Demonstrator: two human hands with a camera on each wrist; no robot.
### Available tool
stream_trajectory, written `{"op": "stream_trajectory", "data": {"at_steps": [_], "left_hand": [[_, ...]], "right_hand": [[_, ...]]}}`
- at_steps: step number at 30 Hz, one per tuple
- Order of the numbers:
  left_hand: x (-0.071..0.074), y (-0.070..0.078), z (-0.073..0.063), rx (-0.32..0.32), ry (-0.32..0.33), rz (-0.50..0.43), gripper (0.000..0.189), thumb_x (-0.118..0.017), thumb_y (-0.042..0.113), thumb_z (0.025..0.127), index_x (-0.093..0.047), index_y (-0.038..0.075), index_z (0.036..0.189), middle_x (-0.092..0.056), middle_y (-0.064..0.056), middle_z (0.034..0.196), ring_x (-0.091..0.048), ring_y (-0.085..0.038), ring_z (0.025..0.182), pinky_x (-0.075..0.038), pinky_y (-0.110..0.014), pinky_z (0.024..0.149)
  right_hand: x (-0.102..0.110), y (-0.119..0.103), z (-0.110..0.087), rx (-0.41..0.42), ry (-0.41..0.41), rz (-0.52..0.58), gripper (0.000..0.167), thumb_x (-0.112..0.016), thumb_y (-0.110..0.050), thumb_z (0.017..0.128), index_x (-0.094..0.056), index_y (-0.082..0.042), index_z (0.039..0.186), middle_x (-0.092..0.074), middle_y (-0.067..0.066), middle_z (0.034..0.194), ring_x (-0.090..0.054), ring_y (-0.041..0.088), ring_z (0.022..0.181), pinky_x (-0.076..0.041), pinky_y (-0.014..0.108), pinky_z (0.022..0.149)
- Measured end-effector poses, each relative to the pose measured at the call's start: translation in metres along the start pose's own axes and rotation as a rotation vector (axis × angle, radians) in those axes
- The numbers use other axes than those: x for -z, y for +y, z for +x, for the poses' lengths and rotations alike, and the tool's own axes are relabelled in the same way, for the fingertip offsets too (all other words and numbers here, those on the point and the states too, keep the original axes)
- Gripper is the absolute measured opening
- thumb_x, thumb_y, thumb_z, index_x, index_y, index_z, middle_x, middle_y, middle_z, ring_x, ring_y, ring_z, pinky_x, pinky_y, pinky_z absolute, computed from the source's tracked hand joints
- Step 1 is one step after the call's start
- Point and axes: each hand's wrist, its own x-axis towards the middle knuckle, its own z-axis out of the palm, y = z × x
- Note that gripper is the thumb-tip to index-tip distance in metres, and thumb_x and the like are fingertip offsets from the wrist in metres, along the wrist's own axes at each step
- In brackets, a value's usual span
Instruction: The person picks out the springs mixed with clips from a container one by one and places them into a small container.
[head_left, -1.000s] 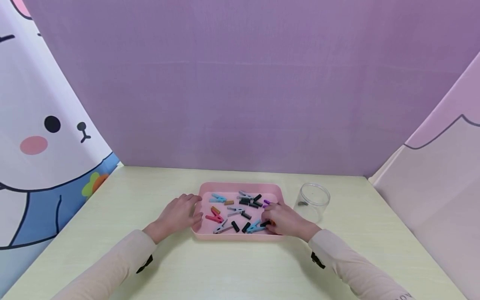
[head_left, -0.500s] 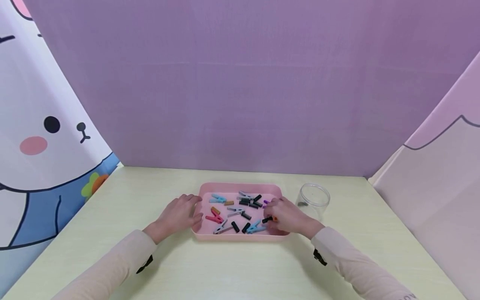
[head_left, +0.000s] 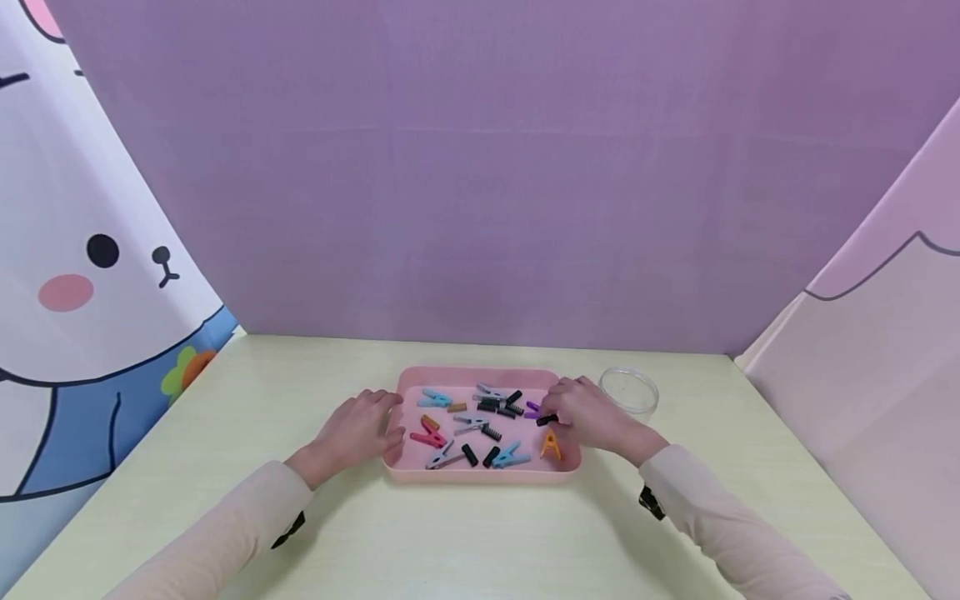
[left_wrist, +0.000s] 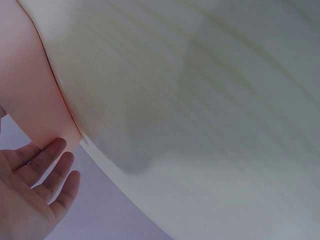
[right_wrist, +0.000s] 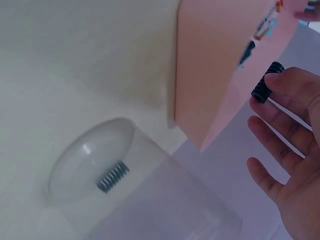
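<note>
A black spring (right_wrist: pixel 267 82) is pinched between the thumb and index finger of my right hand (head_left: pixel 592 414), its other fingers spread loosely. That hand hovers over the right end of a pink tray (head_left: pixel 480 475), beside a clear round jar (head_left: pixel 632 392). Inside the jar lies another dark spring (right_wrist: pixel 113 176), plain in the right wrist view. My left hand (head_left: pixel 358 429) rests on the tray's left rim with loosely extended fingers; in the left wrist view fingertips (left_wrist: pixel 59 146) touch its wall. An orange clip (head_left: pixel 551 444) lies in the tray below my right hand.
Among the tray's contents are blue clips (head_left: pixel 512 456), a red clip (head_left: pixel 429 433), grey clips (head_left: pixel 471 423), a purple clip (head_left: pixel 532 409), several black springs (head_left: pixel 491 432) and small gold springs (head_left: pixel 457 407). Purple fabric (head_left: pixel 480 208) stands behind the pale tabletop (head_left: pixel 480 533).
My right hand has lifted and shifted right and away from me with the black spring, uncovering the orange clip. The left hand has stayed at the tray's rim.
</note>
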Motion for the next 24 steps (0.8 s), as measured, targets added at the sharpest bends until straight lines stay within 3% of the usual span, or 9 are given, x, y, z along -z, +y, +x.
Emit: {"op": "stream_trajectory", "data": {"at_steps": [5,24], "left_hand": [[0.001,0.001,0.000,0.013,-0.012,0.009,0.051,-0.067,0.036,0.076,-0.057,0.006,0.116,-0.061,-0.010,0.115,-0.057,-0.027,0.098,-0.051,-0.042,0.082],[0.002,0.001,0.000,0.013,-0.023,0.015,0.052,-0.067,0.037,0.077,-0.057,0.006,0.117,-0.061,-0.011,0.116,-0.057,-0.028,0.102,-0.050,-0.043,0.085]], "right_hand": [[0.010,0.008,-0.003,0.022,0.050,0.001,0.011,-0.071,-0.011,0.074,-0.069,-0.017,0.083,-0.065,-0.007,0.081,-0.055,0.012,0.079,-0.044,0.036,0.074],[0.041,0.042,-0.021,-0.055,0.160,-0.011,0.011,-0.071,-0.010,0.074,-0.068,-0.015,0.082,-0.066,-0.004,0.082,-0.056,0.016,0.078,-0.045,0.037,0.068]]}}
